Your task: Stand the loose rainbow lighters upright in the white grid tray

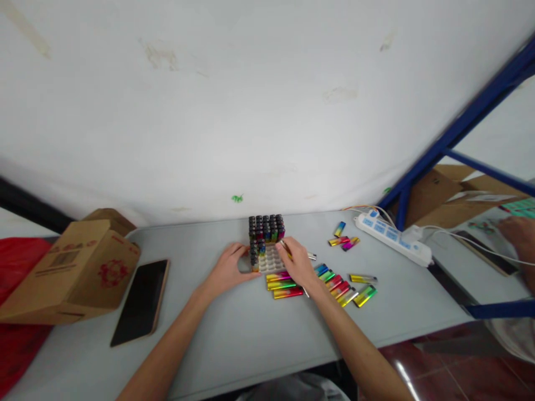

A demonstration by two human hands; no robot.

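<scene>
A white tray with rows of round-cornered slots point(271, 259) lies at the middle of the table. Lighters with black tops point(266, 225) stand upright in its far rows and along its left side. My left hand point(229, 268) holds the tray's near left corner, thumb at the front edge and fingers at the side. Over the tray's right part, my right hand point(298, 264) is closed around a lighter point(287, 250) with some yellow on it, mostly hidden by the fingers. Shiny multicoloured lighters point(288, 292) lie flat in front of the tray and beneath my right wrist.
More loose lighters point(345, 240) lie to the right, near a white power strip point(393, 238) with cables. At left are a black-screened tablet point(142, 301) and a cardboard box point(71, 273). A blue metal frame point(451, 133) rises at right; another person's hand point(518, 236) is beyond it.
</scene>
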